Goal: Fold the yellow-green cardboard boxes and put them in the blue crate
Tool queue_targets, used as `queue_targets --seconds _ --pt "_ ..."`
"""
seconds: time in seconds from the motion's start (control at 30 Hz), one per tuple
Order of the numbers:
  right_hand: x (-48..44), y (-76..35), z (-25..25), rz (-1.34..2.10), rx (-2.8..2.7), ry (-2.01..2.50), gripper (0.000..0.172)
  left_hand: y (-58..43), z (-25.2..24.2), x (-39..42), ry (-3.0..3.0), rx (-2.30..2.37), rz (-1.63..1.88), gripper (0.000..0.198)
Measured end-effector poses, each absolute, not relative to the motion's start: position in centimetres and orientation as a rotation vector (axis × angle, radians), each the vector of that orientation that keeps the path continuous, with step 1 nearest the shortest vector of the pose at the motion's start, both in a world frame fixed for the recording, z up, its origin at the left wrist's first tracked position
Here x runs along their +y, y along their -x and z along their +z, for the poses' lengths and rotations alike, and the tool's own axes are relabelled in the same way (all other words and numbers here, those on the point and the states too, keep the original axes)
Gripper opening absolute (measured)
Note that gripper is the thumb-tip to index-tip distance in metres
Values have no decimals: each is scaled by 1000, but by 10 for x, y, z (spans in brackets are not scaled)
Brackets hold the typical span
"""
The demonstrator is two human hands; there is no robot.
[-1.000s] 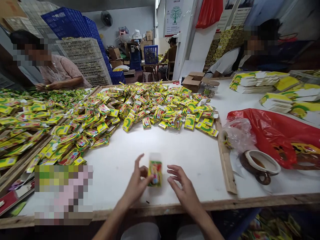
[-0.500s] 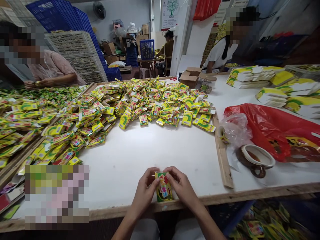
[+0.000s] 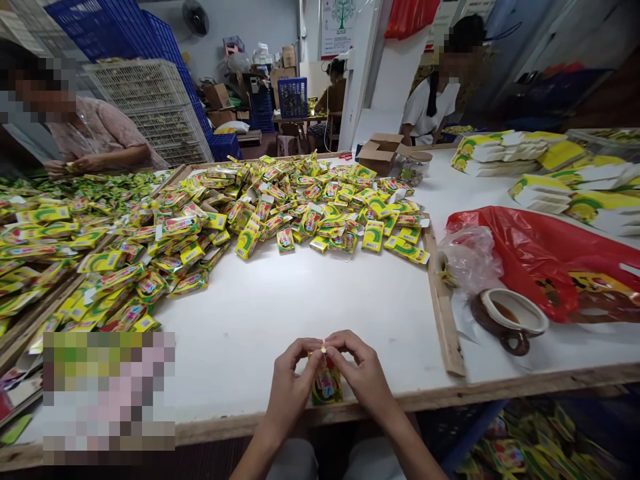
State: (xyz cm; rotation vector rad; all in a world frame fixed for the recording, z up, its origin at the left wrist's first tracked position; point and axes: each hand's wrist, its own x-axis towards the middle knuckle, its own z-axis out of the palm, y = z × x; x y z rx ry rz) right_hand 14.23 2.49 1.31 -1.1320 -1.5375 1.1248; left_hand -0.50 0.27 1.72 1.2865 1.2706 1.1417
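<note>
A small yellow-green printed carton [image 3: 327,385] stands or leans near the table's front edge, directly before me. My left hand [image 3: 296,373] pinches its top end from the left, thumb and forefinger together. From the other side my right hand [image 3: 357,367] pinches the same end, and the fingertips of both hands nearly meet there. A bit of white shows between the thumbs at the carton's top. Beyond the hands, a large heap of similar small cartons [image 3: 310,217] spreads over the white tabletop [image 3: 280,307].
A wooden strip [image 3: 445,327] bounds the work area on the right. Past it are a brown mug [image 3: 515,327], a red plastic bag [image 3: 530,260] and stacked flat cartons [image 3: 505,157]. An open cardboard box [image 3: 380,153] sits behind the heap. Co-workers sit left, right and far back.
My fingertips have come closer together over the carton's top end, where white now shows between the thumbs. The view has shifted slightly; the person at right has leaned a little left.
</note>
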Motion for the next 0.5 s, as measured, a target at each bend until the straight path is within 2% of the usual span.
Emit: queue_targets --seconds 0.27,0.5 --pt "33 -138 26 1154 -1511 1273 12 4 15 12 -1168 1360 1157 14" --pt "27 -137 12 1275 -1473 1180 16 6 6 1 -1142 1265 1138 18"
